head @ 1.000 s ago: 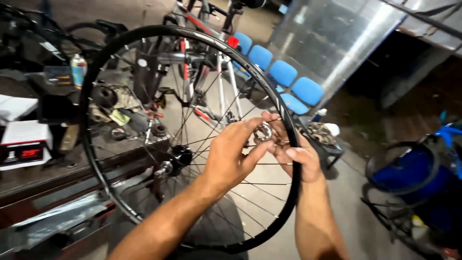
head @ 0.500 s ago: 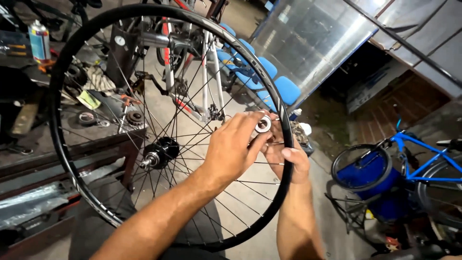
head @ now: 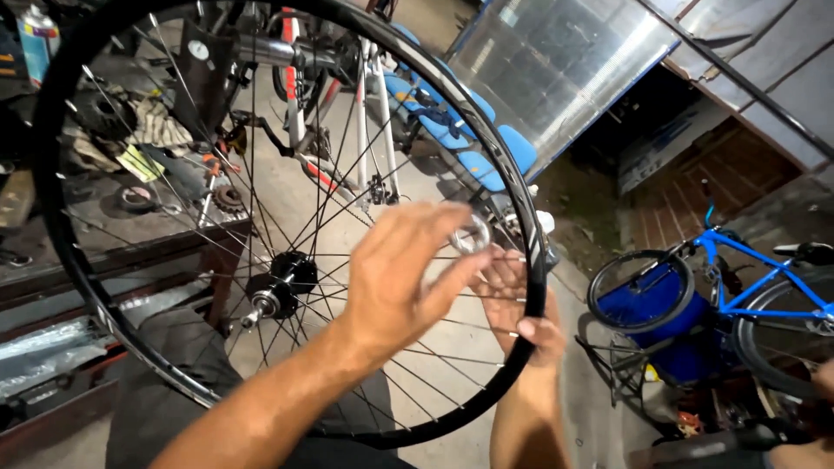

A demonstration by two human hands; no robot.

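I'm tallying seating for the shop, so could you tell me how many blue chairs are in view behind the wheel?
3, in a row beyond the wheel rim: blue chair nearest, middle blue chair, far blue chair. Spokes and the bike frame cross them, so more may be hidden.

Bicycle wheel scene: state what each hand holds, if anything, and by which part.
The left hand pinches a small metal ring by its edge between the fingertips. The right hand grips the black wheel rim on its right side.
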